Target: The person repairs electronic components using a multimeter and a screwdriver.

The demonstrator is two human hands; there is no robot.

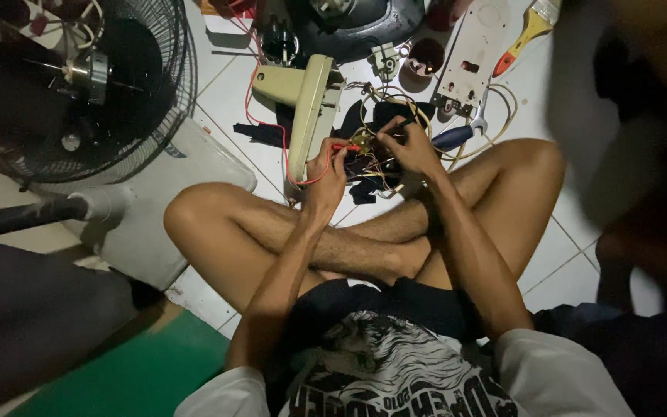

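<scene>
Two bare hands were held close together above a tangle of wires (372, 158) on a white tiled floor (225, 85), in a dim room. The left hand (327, 166) was curled shut, and a red probe (347, 147) was pinched at its fingertips, from which a red lead (272, 123) was trailed back across the tiles. The right hand (409, 147) was likewise closed — a thin dark probe (397, 125) was gripped between thumb and fingers, its tip pointed down into the wires. The wire bundle was set just ahead of the crossed bare legs (349, 239), touching a cream plastic housing (306, 100) that was stood on edge beside the left hand.

The floor was crowded with parts. A white panel (472, 50) was laid flat beyond the right hand, with a paintbrush with a yellow and red handle (530, 31) just beside it. A blue-handled screwdriver (453, 137) was lain near the right hand. A small dark round cup (424, 58) was stood near the panel; its contents could not be made out. A grey rounded shell (364, 23) was set at the far edge.

To the left, a standing fan (79, 77) with a wire guard was tilted over its pale base (164, 208). A green mat (148, 371) was spread at the lower left, and a dark blurred shape (642, 154) filled the right edge.
</scene>
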